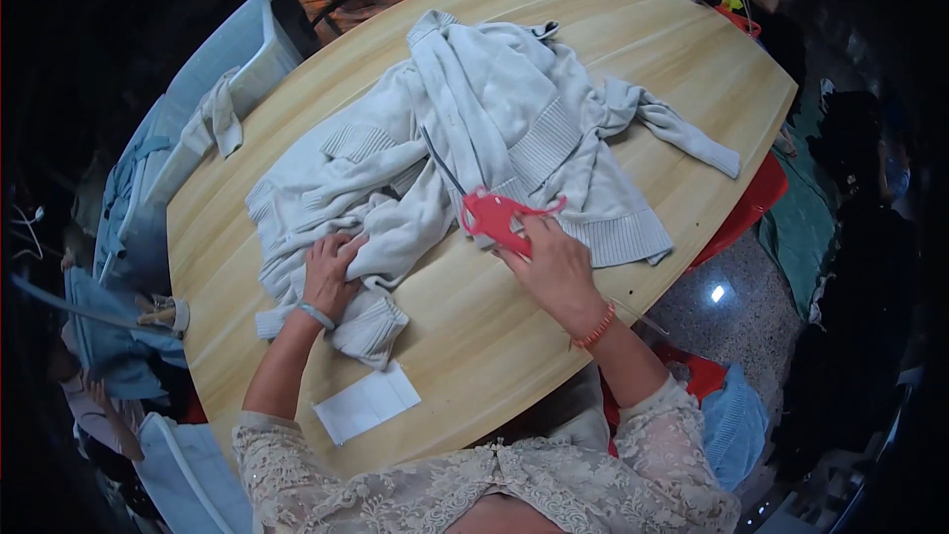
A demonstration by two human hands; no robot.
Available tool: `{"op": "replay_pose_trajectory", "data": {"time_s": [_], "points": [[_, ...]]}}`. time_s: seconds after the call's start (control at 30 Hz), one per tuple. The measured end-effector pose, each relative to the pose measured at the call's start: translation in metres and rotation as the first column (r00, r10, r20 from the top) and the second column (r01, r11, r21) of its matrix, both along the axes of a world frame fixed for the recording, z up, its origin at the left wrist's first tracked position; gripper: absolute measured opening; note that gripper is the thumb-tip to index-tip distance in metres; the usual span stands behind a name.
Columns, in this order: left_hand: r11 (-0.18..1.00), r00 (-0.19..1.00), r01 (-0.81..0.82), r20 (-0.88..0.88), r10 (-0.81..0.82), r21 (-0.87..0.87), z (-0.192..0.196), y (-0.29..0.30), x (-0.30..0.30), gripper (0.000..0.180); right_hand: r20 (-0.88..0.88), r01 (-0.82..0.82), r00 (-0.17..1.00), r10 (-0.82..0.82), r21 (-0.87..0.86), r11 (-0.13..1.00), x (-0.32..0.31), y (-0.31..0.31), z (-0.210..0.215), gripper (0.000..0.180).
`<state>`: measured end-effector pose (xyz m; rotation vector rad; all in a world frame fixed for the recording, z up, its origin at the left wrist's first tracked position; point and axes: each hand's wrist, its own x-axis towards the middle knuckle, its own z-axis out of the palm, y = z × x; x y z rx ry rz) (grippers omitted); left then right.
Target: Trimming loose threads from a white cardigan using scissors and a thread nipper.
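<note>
A pale grey knitted cardigan (474,89) lies crumpled across the middle of the table, with ribbed hems and cuffs and one sleeve stretched to the right. On its lower left folds rests my left hand (331,272), fingers extended over the knit, holding nothing that I can see. My right hand (552,267) is closed around the red, cloth-like wrapped handles of what look like scissors (497,216). Their long, thin dark blade points up and left over the middle of the garment. The fingers partly cover the handles.
The wooden table (455,396) bears a white paper slip (367,402) near its front edge. A pale plastic bin (213,89) with garments stands at the left. Red stools (746,208) are at the right. Other people sit at the far side and left.
</note>
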<state>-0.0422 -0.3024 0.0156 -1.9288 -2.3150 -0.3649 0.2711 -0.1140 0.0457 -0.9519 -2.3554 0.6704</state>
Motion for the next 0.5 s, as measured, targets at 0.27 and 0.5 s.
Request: {"op": "replay_pose_trajectory", "data": {"time_s": [0.27, 0.5], "points": [[0.994, 0.971, 0.097, -0.213, -0.105, -0.046, -0.002, 0.064, -0.053, 0.069, 0.191, 0.095, 0.976, -0.107, 0.068, 0.993, -0.040, 0.052, -0.018, 0.041], [0.719, 0.934, -0.355, -0.257, 0.247, -0.598, 0.050, 0.107, -0.056, 0.049, 0.011, 0.029, 1.000, -0.029, 0.000, 1.000, 0.110, 0.052, 0.030, 0.034]]}}
